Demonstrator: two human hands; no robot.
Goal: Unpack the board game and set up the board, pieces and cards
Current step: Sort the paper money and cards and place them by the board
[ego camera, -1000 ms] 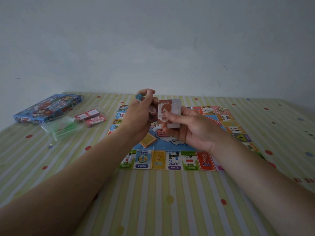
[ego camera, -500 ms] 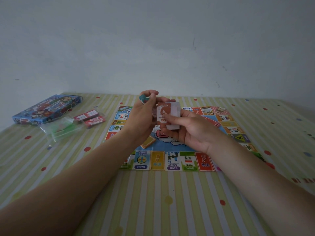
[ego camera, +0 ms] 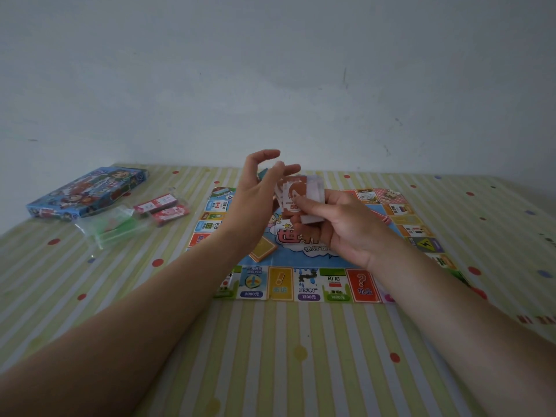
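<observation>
Over the striped counter [ego camera: 270,356] and the board [ego camera: 308,284] laid flat, my right hand [ego camera: 346,227] pinches the card stack [ego camera: 293,188], which could fan out and spill if that thumb slackens, while my left hand [ego camera: 255,200] hangs beside it, fingers loosely spread, a teal scrap [ego camera: 261,176] behind it that I cannot tell it holds.

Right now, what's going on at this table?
A person is setting up a board game. The right hand grips a small stack of play money above the unfolded board. The left hand is raised beside it, fingers loosely spread; a teal bit shows behind it, held or not I cannot tell. The game box, a plastic bag and two card packs lie at left.
</observation>
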